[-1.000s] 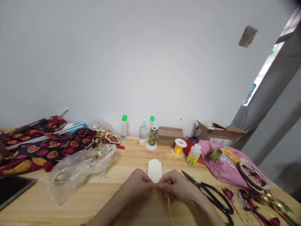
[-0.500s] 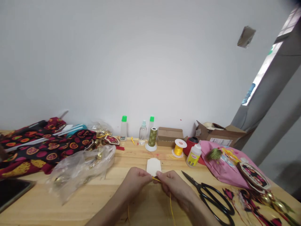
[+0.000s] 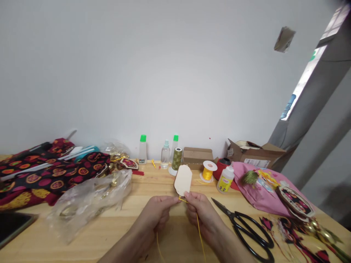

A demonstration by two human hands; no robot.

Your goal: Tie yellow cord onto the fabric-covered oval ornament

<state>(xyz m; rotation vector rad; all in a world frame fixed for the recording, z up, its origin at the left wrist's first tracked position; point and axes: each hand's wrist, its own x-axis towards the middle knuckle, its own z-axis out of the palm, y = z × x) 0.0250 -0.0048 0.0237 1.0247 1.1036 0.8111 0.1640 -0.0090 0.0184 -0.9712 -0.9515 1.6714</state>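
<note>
My left hand (image 3: pixel 156 215) and my right hand (image 3: pixel 200 212) meet over the wooden table (image 3: pixel 131 230), both pinching a thin yellow cord (image 3: pixel 199 230). The cord is tied at the lower end of a pale wooden tag (image 3: pixel 183 179), which stands up above my fingertips. One strand of cord trails down from each hand toward me. Black scissors (image 3: pixel 246 230) lie just right of my right hand.
A crumpled clear plastic bag (image 3: pixel 87 201) lies to the left, patterned red fabric (image 3: pixel 46 173) behind it. Along the wall stand green-capped bottles (image 3: pixel 142 149), an olive thread cone (image 3: pixel 177 159), a yellow spool (image 3: pixel 208 171), a glue bottle (image 3: pixel 225 179) and cardboard boxes (image 3: pixel 255 155). Pink cloth (image 3: pixel 263 190) lies right.
The wooden tag has lifted from lying flat behind my fingers to standing up above them. My hands have drawn slightly apart, still pinching the yellow cord.
</note>
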